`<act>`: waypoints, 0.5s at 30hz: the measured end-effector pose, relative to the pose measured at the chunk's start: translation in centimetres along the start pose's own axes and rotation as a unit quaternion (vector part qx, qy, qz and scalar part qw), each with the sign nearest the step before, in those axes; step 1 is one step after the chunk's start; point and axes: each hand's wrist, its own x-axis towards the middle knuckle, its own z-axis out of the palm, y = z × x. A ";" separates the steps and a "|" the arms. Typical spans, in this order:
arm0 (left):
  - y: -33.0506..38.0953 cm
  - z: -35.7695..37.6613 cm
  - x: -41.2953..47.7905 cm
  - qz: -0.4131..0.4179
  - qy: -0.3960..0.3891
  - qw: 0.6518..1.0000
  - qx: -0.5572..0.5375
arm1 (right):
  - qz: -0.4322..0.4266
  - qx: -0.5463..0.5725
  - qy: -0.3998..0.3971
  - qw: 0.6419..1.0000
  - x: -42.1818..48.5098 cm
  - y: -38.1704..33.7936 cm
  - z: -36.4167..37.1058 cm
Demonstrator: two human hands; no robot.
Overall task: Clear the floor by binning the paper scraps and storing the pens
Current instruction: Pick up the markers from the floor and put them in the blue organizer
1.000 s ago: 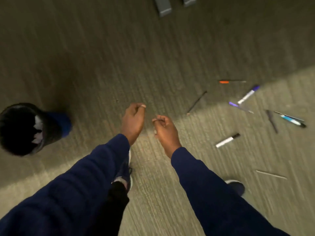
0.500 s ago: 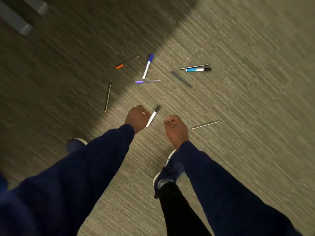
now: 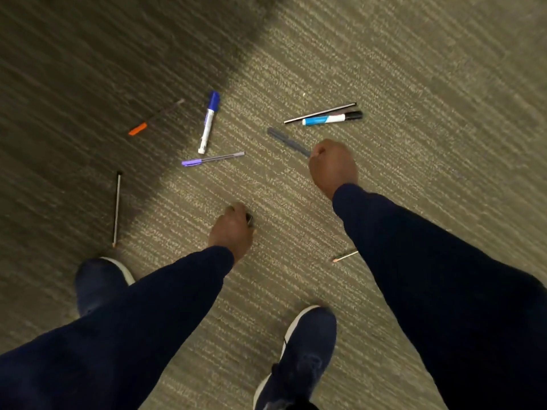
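Observation:
Several pens lie scattered on the carpet: a blue-capped white marker, an orange-capped pen, a purple pen, a thin dark pen, a black stick pen, a teal-and-black marker, a grey pen and a pencil. My left hand is curled round a marker whose black cap peeks out beside the fingers. My right hand is a curled fist over the near end of the grey pen; I cannot tell if it touches it. No paper scraps are in view.
My two dark blue shoes stand on the carpet, the left shoe and the right shoe. A shadow darkens the carpet at the upper left. No bin or pen holder is in view.
The view has swung away from the black bin to the pens. My left hand has come down onto the black-capped marker. My right hand has reached forward to the grey pen.

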 end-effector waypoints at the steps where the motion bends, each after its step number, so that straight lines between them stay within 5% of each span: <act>1: -0.2 0.1 0.3 0.013 0.007 1.000 -0.007 | -0.005 -0.018 0.011 1.000 1.0 0.2 0.1; 8: 0.9 -4.7 4.7 0.098 0.109 0.979 -0.144 | -0.072 -0.117 0.078 0.987 4.8 0.2 0.5; 12: 2.5 -9.5 9.4 0.034 0.209 0.954 -0.211 | -0.082 -0.155 0.123 0.977 6.7 0.0 -0.1; 15: 2.9 -12.1 12.7 -0.047 0.212 0.956 -0.199 | -0.086 -0.204 0.113 0.969 7.7 0.0 -0.4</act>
